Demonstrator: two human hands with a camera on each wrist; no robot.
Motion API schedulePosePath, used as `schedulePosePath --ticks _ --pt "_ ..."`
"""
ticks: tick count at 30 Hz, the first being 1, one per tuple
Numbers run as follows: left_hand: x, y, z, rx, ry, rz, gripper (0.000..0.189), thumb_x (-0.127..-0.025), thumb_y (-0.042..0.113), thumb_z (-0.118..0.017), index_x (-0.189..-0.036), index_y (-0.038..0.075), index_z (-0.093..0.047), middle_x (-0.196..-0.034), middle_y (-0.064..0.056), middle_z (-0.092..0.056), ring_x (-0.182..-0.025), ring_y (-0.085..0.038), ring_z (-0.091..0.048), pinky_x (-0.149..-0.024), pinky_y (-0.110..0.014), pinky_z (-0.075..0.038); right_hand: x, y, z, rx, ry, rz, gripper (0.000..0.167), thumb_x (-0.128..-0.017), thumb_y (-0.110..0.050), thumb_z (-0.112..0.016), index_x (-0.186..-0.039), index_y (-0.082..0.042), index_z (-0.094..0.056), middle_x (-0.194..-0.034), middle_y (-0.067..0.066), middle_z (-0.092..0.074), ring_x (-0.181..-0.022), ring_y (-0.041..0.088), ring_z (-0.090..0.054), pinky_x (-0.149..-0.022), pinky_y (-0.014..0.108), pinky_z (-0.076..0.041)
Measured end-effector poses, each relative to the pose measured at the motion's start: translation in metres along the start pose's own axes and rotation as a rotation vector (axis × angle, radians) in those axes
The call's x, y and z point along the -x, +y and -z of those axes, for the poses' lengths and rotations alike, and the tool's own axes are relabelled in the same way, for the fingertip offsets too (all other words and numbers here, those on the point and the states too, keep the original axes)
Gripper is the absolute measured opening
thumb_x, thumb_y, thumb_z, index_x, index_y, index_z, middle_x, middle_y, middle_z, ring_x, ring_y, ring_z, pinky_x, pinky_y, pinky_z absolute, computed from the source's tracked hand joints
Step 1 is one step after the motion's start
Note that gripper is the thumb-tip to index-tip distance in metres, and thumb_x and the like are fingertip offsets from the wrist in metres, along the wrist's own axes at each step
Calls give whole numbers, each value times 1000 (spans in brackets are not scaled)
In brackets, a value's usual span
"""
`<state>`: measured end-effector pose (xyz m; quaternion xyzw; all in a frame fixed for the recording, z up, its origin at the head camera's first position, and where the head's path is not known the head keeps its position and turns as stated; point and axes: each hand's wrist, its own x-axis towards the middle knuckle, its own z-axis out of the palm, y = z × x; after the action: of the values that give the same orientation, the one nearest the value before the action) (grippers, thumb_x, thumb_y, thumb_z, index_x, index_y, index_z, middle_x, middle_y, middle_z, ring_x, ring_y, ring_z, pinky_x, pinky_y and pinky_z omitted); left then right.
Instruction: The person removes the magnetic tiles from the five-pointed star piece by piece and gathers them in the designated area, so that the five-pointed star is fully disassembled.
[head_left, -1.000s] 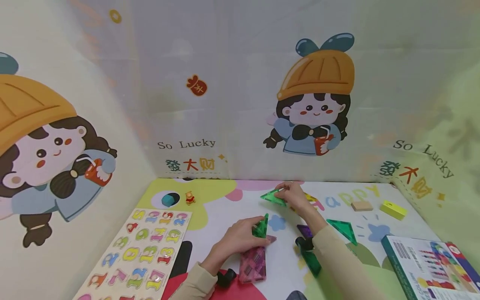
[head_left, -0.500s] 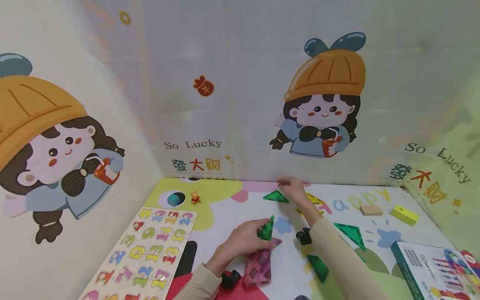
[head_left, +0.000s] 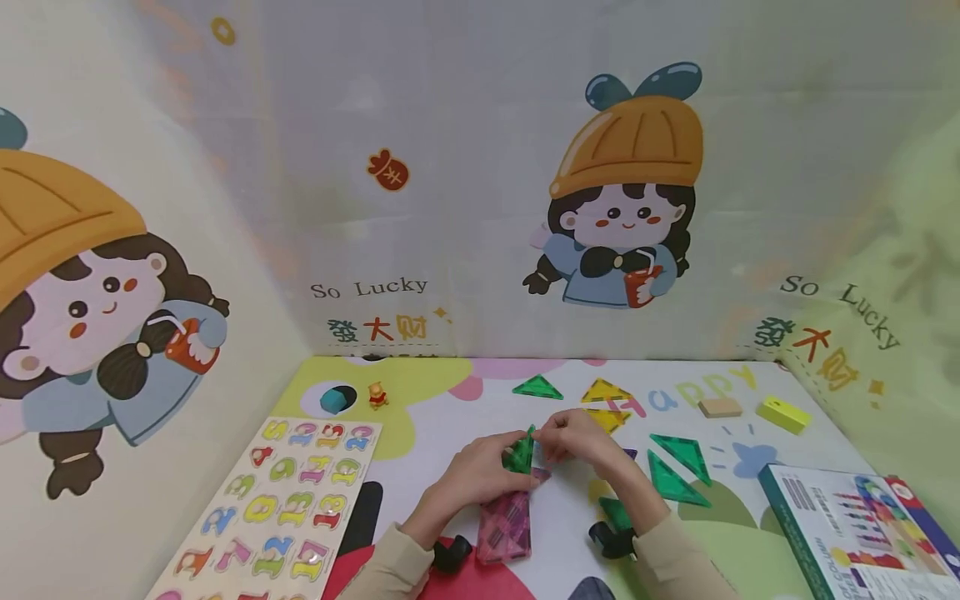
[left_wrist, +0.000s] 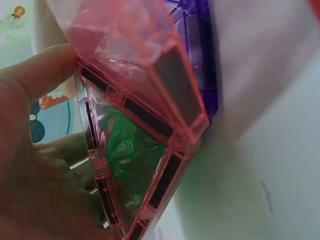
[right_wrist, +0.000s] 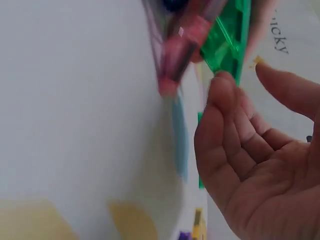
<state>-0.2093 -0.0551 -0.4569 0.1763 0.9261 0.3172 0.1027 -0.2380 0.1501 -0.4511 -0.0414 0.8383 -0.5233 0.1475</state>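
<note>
Green tile [head_left: 519, 457]: left fingers [head_left: 521, 482] grip; right fingers [right_wrist: 212, 120] touch, thumb [right_wrist: 290, 90] apart.

I count two hands in the head view, one left hand [head_left: 483, 468] and one right hand [head_left: 581, 437], plus two black wrist cameras [head_left: 452, 554]. Lying on the table [head_left: 562, 533], I log four green triangles [head_left: 537, 387], one of them partly covered, and two yellow tiles [head_left: 606, 389]. At the left hand I log at least one further green triangle [head_left: 521, 456]. Purple tiles [head_left: 631, 453]: at least one. Pink tiles [head_left: 504, 533]: two or more; they overlap, so I cannot fix the total. One each: number board [head_left: 251, 531], box [head_left: 847, 525], bear figure [head_left: 378, 397], teal block [head_left: 333, 401], wooden block [head_left: 720, 407], yellow block [head_left: 783, 414]. Printed girls [head_left: 622, 217]: two.
</note>
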Motion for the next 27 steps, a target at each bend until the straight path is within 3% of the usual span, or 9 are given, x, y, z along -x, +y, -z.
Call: schedulePosePath --ticks 9,16,27 --pt "-1 -1 1 18 10 -14 74 -75 57 -77 -139 26 -57 -132 2 -65 -114 -17 -61 -90 -46 -52 7 4 -20 -40 -93 13 32 -90 -31 -69 -71 -6 -64 -57 -3 -59 -56 11 -53 -56 25 -45" --pt "0 -2 0 26 4 -17 75 -76 54 -78 -140 21 -55 -130 0 -65 -114 -18 -60 -92 -46 -52 7 4 -24 -120 -101 13 29 -90 -25 -70 -70 -4 -66 -57 -3 -61 -53 9 -57 -56 23 -49" --pt "0 -1 0 38 -7 -9 80 -75 51 -78 -144 21 -50 -133 -3 -63 -112 -18 -60 -90 -46 -52 5 11 -20 -259 -200 9 24 -92 -19 -67 -74 -4 -63 -59 -2 -61 -53 8 -57 -55 22 -51"
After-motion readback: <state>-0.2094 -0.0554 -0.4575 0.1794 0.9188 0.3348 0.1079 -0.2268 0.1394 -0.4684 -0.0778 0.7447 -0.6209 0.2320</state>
